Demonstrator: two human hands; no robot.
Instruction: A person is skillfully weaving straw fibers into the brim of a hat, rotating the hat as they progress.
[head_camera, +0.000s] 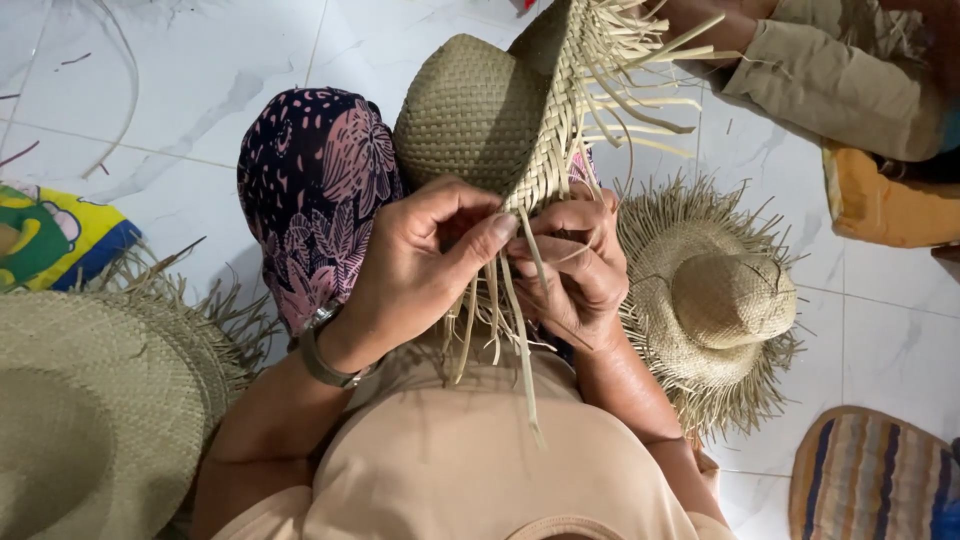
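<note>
I hold a half-woven straw hat (480, 105) over my lap, crown to the left, brim edge toward me with loose straw strips (520, 330) hanging down. My left hand (415, 265) pinches the brim edge between thumb and fingers; a metal watch sits on that wrist. My right hand (575, 265) grips strips at the same edge, fingers curled around them. The two hands touch at the weave.
A patterned purple-pink cloth (315, 190) covers my knee. A fringed straw hat (715, 300) lies on the white tiled floor at right, a large one (95, 400) at lower left. Another person's sleeve (830, 80) is at top right; a striped mat (870, 475) at lower right.
</note>
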